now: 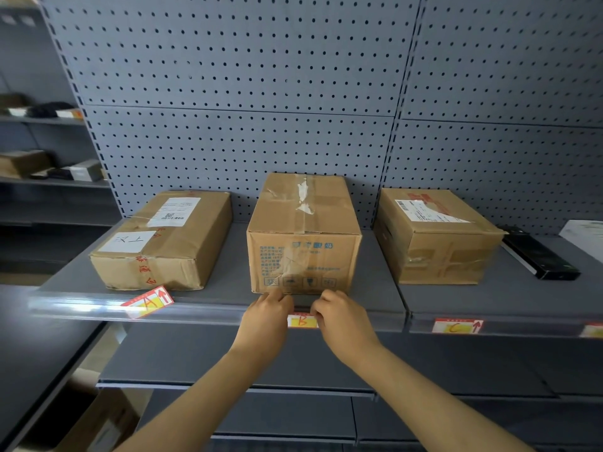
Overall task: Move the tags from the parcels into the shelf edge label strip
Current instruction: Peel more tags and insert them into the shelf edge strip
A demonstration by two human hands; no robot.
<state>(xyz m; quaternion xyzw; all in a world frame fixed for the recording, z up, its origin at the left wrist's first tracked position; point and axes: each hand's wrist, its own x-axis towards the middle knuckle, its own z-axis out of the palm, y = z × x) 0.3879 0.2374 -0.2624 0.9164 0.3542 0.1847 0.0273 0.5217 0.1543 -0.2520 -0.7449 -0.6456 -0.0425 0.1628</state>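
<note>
Three cardboard parcels stand on a grey shelf: a flat left parcel (163,239), a tall middle parcel (303,236) and a right parcel (434,236). My left hand (266,316) and my right hand (341,318) pinch the two ends of tag B (301,321), a red, white and yellow card, against the clear label strip (81,306) below the middle parcel. Tag A (146,301) lies tilted, half over the strip, in front of the left parcel. Tag C (456,326) sits flat in the strip under the right parcel.
A grey pegboard (244,93) backs the shelf. A black flat box (538,256) and a white sheet (584,233) lie at the far right. Another yellow tag (592,331) shows at the right edge. A lower shelf (244,360) runs beneath. Side shelves (42,171) at left hold boxes.
</note>
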